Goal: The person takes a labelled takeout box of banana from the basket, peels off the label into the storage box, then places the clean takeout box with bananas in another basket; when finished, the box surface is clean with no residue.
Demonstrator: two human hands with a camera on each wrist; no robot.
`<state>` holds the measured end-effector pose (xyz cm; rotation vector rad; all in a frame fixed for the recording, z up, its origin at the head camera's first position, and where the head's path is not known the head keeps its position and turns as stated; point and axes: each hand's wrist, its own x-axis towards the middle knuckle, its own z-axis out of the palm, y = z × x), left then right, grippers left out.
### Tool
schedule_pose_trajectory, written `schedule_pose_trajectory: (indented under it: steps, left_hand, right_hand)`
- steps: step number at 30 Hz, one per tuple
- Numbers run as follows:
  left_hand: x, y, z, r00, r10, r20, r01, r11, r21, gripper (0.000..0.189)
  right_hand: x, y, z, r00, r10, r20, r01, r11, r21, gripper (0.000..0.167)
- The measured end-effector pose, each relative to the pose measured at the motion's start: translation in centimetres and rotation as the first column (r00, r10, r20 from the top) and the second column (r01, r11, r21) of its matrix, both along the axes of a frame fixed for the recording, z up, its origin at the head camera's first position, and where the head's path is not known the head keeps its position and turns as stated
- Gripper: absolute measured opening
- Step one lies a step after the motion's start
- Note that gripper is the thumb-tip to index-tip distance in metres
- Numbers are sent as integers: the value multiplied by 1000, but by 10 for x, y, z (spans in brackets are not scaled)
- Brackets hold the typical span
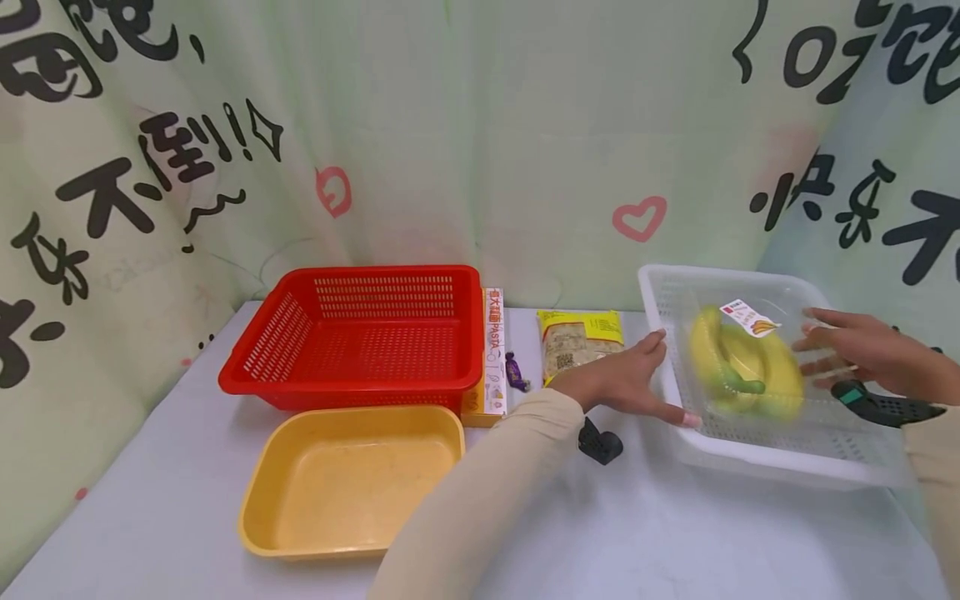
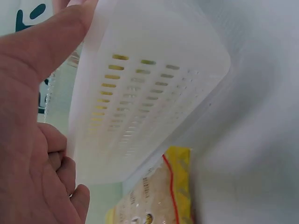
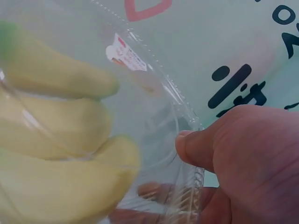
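Note:
A clear plastic box of bananas with a white label is over the white basket. My right hand pinches the box's edge; in the right wrist view, the thumb presses the rim from one side and other fingers show through the plastic. At the basket's left side, my left hand holds the rim, its thumb over the edge. The left wrist view shows the slotted basket wall beside the curled fingertips.
Left of the basket lie a yellow-topped clear bag, a purple-wrapped candy, a pasta box and a small black object. A red basket and a yellow tray stand farther left. A printed curtain hangs behind.

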<state>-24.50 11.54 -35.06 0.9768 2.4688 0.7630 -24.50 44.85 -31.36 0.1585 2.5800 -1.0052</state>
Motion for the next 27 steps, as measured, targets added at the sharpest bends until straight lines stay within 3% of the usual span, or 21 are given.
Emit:
schedule_pose_trajectory:
  steps: [6, 12, 22, 24, 27]
  left_hand:
    - [1, 0, 2, 1000, -3, -4, 3, 1000, 2, 110]
    - [1, -4, 2, 999, -14, 33, 12, 998, 65, 109]
    - [0, -5, -4, 999, -32, -11, 32, 998, 46, 111]
    - [-1, -5, -6, 1000, -29, -8, 29, 997, 68, 110]
    - [-5, -7, -8, 1000, -20, 18, 17, 983, 182, 105]
  right_hand:
    - [7, -2, 10, 998, -21, -65, 21, 1000, -2, 74]
    - [10, -10, 21, 987, -27, -156, 28, 1000, 3, 76]
    - [3, -31, 35, 958, -37, -284, 33, 999, -20, 66]
    - [3, -35, 35, 950, -36, -311, 34, 999, -12, 66]
    - [4, -40, 39, 940, -15, -342, 19, 1000, 10, 66]
